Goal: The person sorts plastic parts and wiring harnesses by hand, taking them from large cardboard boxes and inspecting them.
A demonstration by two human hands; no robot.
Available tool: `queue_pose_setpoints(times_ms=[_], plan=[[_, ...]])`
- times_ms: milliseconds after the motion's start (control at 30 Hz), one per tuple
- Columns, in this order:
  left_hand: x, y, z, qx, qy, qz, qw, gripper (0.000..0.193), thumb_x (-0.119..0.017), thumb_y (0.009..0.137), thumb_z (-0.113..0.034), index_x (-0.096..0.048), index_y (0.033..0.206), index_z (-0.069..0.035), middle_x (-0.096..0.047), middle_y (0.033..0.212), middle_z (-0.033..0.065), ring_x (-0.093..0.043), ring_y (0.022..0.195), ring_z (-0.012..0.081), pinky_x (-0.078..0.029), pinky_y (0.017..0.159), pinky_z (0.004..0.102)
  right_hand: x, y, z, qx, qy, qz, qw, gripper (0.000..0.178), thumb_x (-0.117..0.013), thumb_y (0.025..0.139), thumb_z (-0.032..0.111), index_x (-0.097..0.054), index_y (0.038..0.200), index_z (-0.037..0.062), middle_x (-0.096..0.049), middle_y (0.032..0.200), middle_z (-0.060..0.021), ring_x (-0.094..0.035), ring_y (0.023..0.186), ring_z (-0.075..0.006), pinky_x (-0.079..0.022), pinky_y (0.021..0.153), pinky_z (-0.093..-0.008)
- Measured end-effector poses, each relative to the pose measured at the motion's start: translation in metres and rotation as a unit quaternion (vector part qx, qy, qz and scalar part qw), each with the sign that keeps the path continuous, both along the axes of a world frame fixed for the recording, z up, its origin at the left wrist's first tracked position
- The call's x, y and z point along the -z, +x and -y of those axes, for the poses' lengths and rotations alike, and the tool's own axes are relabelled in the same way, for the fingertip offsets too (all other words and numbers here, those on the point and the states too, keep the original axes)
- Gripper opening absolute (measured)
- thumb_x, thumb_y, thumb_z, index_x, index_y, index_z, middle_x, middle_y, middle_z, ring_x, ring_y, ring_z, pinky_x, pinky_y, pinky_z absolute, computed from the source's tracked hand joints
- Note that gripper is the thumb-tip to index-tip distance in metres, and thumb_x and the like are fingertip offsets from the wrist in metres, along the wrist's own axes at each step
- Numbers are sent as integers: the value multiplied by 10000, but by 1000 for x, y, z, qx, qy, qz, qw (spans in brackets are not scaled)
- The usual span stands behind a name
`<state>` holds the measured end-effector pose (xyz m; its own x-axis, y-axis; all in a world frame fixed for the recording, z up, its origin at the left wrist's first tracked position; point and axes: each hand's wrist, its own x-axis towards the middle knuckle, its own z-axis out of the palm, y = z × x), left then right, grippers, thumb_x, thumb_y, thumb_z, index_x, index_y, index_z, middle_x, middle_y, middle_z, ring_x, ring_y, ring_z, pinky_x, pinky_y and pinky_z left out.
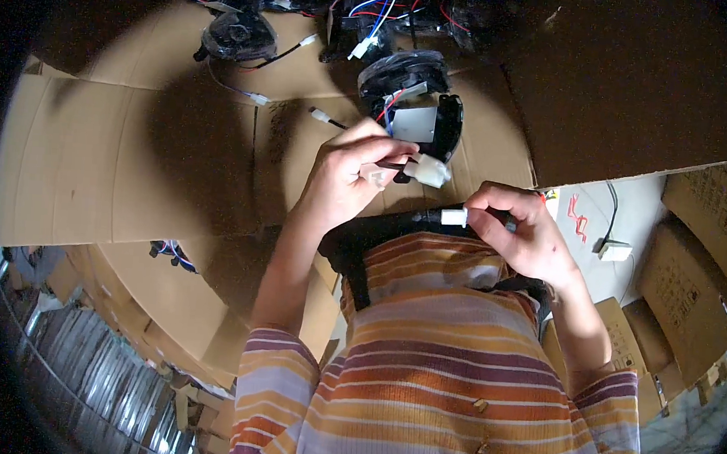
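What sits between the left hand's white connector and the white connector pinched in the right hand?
Head view: nothing lies between the left hand's white connector and the right hand's connector; only cardboard shows behind that short gap.

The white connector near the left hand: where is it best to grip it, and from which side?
Probably on the blocky plastic body of the white connector, pinched across its flat sides from the free right end; the left hand holds its cable on the other side.

the cardboard looks matt, brown and slightly rough. the plugs look like smooth white plastic. the housing is glossy black plastic. the shirt is soft striped cloth.
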<state>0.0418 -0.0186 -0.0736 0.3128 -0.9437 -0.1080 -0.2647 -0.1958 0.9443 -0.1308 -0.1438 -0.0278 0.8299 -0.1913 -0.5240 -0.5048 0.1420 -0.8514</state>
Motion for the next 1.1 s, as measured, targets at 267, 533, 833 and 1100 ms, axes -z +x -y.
queue_pose_setpoints(times_ms=[267, 533, 833, 1100], plan=[[11, 11, -4, 77, -10, -130, 989, 90, -540, 665, 34, -522, 753, 30, -484, 807, 81, -498, 688, 170, -385, 616, 237, 6, 0, 13, 53, -22, 8, 998, 89, -484, 779, 72, -529, 770, -4, -498, 646, -4, -436, 612, -53, -363, 550, -192], [13, 9, -5, 146, -18, -193, 970, 122, -516, 673, 54, -518, 791, 22, -482, 803, 74, -482, 722, 171, -381, 628, 251, -2, 8, 14, 27, -19, 10, 999, 96, -492, 778, 78, -528, 780, -11, -506, 665, -22, -448, 614, -65, -364, 552, -200], [3, 2, -4, 129, 3, -145, 981, 159, -518, 639, 80, -528, 784, 16, -484, 769, 67, -482, 673, 156, -374, 580, 240, 7, 1, 2, 39, -106, -27, 993, 84, -486, 769, 69, -517, 757, -9, -500, 640, -42, -446, 556, -83, -373, 513, -210], [-5, -12, -13, 63, 0, -128, 990, 166, -552, 617, 76, -524, 771, 20, -486, 772, 80, -497, 691, 178, -386, 599, 256, 7, -4, 3, 41, -78, -4, 996, 65, -471, 760, 35, -511, 745, -14, -495, 649, -26, -426, 578, -74, -354, 515, -213]])
